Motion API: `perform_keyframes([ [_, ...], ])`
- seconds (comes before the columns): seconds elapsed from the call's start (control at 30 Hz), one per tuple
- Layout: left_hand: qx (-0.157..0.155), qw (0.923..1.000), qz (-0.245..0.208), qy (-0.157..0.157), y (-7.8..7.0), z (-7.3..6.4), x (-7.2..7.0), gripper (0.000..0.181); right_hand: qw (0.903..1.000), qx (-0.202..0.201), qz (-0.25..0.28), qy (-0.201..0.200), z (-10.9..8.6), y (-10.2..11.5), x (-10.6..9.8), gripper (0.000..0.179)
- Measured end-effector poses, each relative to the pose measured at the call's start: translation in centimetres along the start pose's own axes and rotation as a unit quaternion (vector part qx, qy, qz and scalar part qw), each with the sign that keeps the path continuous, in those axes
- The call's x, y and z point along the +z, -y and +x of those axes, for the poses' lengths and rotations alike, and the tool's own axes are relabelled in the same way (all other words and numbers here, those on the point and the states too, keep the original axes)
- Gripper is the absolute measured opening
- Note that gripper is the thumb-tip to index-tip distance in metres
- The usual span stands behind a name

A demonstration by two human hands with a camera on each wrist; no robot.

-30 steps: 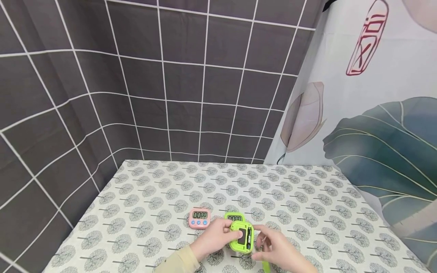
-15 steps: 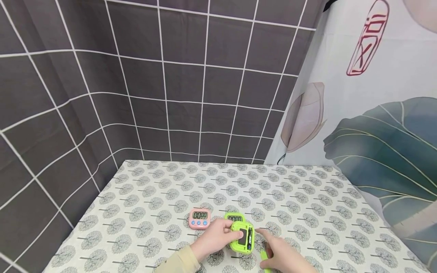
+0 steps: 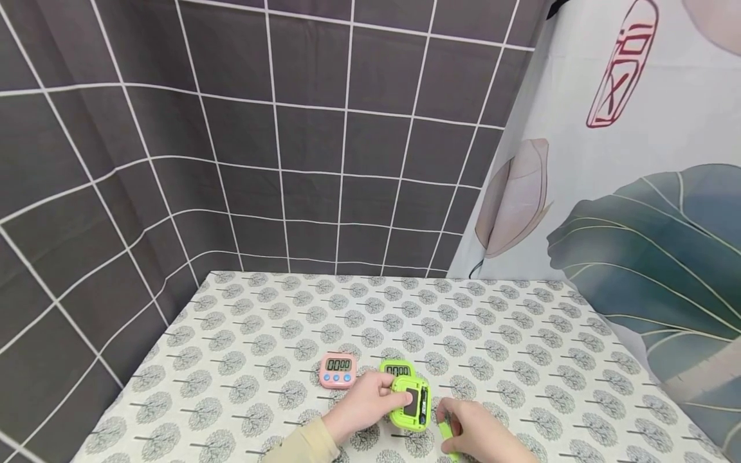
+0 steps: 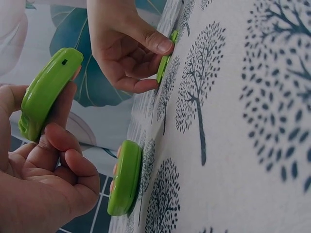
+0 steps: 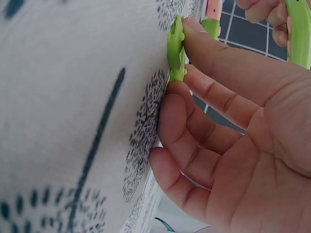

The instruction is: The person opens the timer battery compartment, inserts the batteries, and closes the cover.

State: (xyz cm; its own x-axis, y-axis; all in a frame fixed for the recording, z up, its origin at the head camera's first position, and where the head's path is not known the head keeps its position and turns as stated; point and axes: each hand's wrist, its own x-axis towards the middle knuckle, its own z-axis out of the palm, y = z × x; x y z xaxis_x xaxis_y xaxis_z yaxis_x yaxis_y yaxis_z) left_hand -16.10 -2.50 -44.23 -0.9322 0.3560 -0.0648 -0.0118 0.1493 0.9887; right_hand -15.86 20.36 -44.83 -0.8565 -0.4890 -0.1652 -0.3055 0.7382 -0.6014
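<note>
My left hand (image 3: pixel 365 406) grips a green digital timer (image 3: pixel 408 422), its back turned up and the thumb across it. Its battery compartment is uncovered, and a dark battery (image 3: pixel 424 405) lies in the slot. The left wrist view catches the same timer (image 4: pixel 51 92) edge-on, held above the table. To its right, my right hand (image 3: pixel 479 429) pinches a small green battery cover (image 3: pixel 444 429) between thumb and fingers. In the right wrist view the cover (image 5: pixel 176 51) stands on edge in the fingertips, right at the cloth.
A second green timer (image 3: pixel 397 368), reading 00 00, lies just behind the held one and is partly hidden by it. Left of that lies a pink timer (image 3: pixel 338 371) with blue buttons. The tree-print cloth (image 3: pixel 359 315) covers the table, with a dark gridded curtain (image 3: pixel 312 193) behind.
The right hand has drawn away from the held timer to the battery cover on the cloth and now pinches it. The left hand and its timer have stayed about the same.
</note>
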Motion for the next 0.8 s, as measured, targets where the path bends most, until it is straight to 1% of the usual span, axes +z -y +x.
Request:
perform_keyframes([
  [0.27,-0.001,1.0000,0.003,0.000,0.03,0.01,0.06,0.016,0.9999,-0.012,0.005,-0.011,-0.25,-0.01,0.07,0.035],
  [0.47,-0.005,1.0000,0.001,-0.003,0.01,-0.02,0.14,0.016,0.9990,0.000,0.044,-0.010,-0.42,0.02,0.04,0.036],
  [0.53,-0.006,1.0000,0.000,-0.004,0.05,-0.01,0.19,0.016,0.9978,0.001,0.064,-0.018,-0.36,0.04,0.03,0.035],
  [0.63,-0.008,0.9999,-0.006,-0.005,0.05,0.00,0.26,0.016,0.9926,-0.004,0.112,-0.046,-0.15,0.08,-0.02,0.035],
  [0.7,-0.008,0.9999,-0.007,-0.005,0.10,0.05,0.29,0.016,0.9860,-0.007,0.151,-0.071,0.02,0.13,-0.14,0.034],
  [0.8,-0.006,1.0000,-0.005,-0.005,0.16,0.09,0.32,0.016,0.9753,-0.014,0.195,-0.103,0.13,0.31,-0.44,0.034],
])
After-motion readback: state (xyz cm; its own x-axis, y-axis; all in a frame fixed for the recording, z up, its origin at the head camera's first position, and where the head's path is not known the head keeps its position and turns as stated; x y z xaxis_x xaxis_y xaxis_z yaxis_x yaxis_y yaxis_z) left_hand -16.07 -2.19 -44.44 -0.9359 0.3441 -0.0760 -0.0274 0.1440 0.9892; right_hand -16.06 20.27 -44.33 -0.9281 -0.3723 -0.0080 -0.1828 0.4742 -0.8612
